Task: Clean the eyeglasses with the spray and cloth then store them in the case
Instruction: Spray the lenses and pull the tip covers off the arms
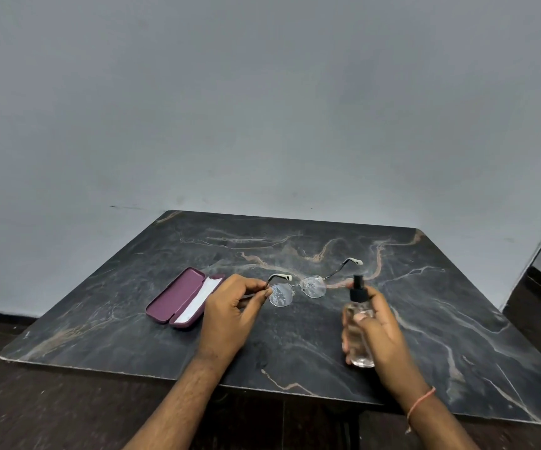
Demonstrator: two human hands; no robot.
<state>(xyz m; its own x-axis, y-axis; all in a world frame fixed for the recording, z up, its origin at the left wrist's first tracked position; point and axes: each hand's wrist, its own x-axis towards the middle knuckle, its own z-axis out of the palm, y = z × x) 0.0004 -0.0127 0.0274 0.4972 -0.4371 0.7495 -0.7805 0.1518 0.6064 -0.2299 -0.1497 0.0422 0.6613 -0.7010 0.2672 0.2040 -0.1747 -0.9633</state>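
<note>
Two hands busy, mid-frame. Left hand (230, 315) pinches the eyeglasses (298, 287) at the left-of-frame hinge, held just above the tabletop (457, 336), temples unfolded, both lenses speckled with droplets. Right hand (376, 329) has its grip wrapped round the clear spray bottle (358, 323), nozzle facing the lenses. Purple case (178, 298) lies open left of centre, white cloth (199, 300) inside it. Judged stage: spraying, wiping not yet done. Risks: thin pinch on a wet frame could slip and drop the glasses; overspray may wet the cloth or case; the bottle could tip if set down carelessly.
</note>
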